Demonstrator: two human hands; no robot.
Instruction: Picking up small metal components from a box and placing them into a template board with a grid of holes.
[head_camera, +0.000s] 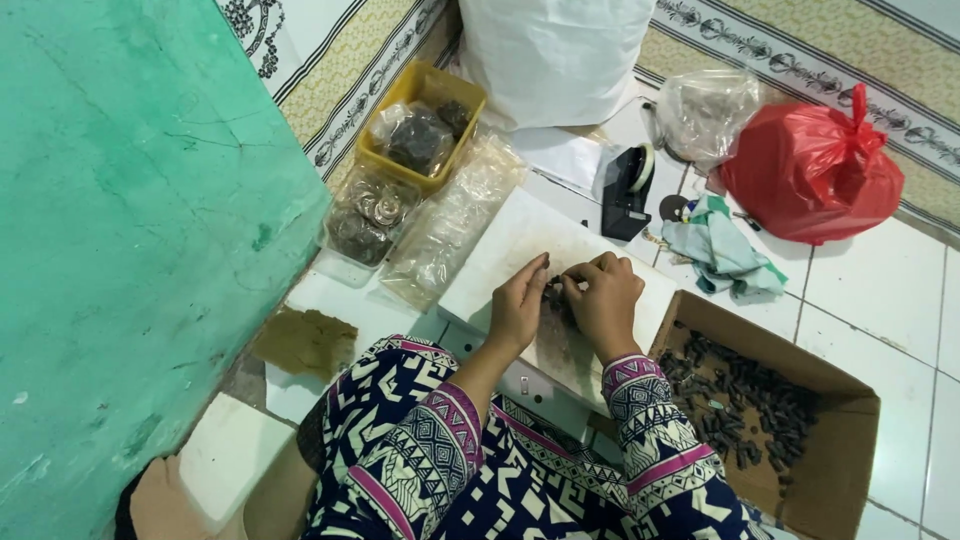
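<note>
So the whole setup is laid out on the tiled floor (880, 290), and it makes sense once looked at. A white board (520, 240) is propped across the lap as a work surface, so the small stuff is kept at a comfy height. Both hands are brought together right over it: the left hand (518, 305) and right hand (603, 300) are pinched, fingertips nearly touching, on a small dark piece (553, 288) held between them just above the board. What exactly that piece is can't be told, it's too tiny and mostly hidden by fingers.

The cardboard box (840, 440) of similar dark pieces is parked just beside the right knee, probably so it can be reached without stretching. On the other side, clear bags (452, 215) and packed bundles (370, 215) are lined up along the green wall (130, 250), with a yellow tub (425, 85) behind them, likely kept out of the way there. A black tape dispenser (625, 190) is set just past the board, within arm's reach. A red plastic bag (812, 170) and a crumpled cloth (722, 250) are left farther off.
</note>
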